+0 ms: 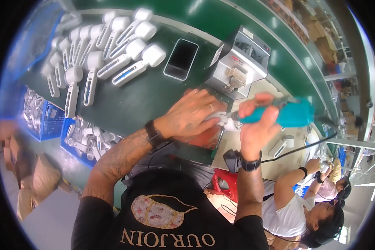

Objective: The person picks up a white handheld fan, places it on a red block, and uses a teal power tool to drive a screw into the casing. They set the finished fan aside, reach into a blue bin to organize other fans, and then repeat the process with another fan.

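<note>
My left hand (193, 112) is closed on a small white plastic device (221, 118), holding it down over a reddish-orange pad (202, 140) on the bench. The fingers cover most of the device; a round slotted white part shows beside the tool tip. My right hand (256, 127) is wrapped round a teal electric screwdriver (293, 114), blurred by motion. Its tip points left at the device; whether it touches a screw cannot be made out. A black cable (304, 149) trails from that side.
Several white round-headed handheld devices (154, 55) lie in rows at the bench's left. A phone (181, 59) and a grey screw feeder (233, 66) stand beyond my hands. Blue crates (52, 121) of white parts sit lower left. Co-workers (287, 212) sit at the right.
</note>
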`<action>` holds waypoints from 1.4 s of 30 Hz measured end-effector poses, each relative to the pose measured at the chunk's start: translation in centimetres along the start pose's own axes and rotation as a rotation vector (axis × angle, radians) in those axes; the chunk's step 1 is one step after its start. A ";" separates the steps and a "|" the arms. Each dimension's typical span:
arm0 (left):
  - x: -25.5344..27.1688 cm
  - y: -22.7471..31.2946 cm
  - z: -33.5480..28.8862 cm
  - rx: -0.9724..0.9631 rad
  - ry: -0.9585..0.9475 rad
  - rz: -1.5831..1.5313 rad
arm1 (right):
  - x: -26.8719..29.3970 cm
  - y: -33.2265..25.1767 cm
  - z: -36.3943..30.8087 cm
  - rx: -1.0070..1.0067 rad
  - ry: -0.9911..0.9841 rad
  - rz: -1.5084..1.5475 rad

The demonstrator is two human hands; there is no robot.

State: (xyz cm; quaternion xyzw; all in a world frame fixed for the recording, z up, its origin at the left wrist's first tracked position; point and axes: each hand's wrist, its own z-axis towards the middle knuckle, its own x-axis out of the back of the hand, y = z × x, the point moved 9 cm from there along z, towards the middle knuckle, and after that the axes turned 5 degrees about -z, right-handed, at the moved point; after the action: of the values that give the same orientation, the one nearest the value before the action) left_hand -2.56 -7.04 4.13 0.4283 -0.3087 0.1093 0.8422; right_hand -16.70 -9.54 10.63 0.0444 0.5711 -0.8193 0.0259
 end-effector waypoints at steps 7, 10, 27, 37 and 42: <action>0.1 -0.3 -0.1 0.015 -0.039 -0.051 | 0.4 0.3 -1.8 0.015 -0.053 -0.051; -0.2 -0.3 -0.2 0.038 -0.054 -0.044 | 0.7 0.6 -2.0 0.027 -0.046 -0.045; 0.6 0.2 -0.2 0.005 -0.009 0.068 | 0.6 2.6 -2.7 0.000 -0.031 0.177; 1.6 4.9 -4.8 -0.259 0.047 0.172 | 2.6 -2.7 -5.0 -0.042 0.028 0.271; 15.6 -3.5 -11.4 0.443 0.576 0.093 | 3.6 -5.0 -7.5 0.088 0.015 0.274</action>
State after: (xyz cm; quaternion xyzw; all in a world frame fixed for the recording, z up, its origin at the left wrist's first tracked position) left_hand 16.08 -1.44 6.38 0.5375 -0.0467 0.3281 0.7755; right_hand -20.40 -0.76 12.32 0.1293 0.5233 -0.8319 0.1314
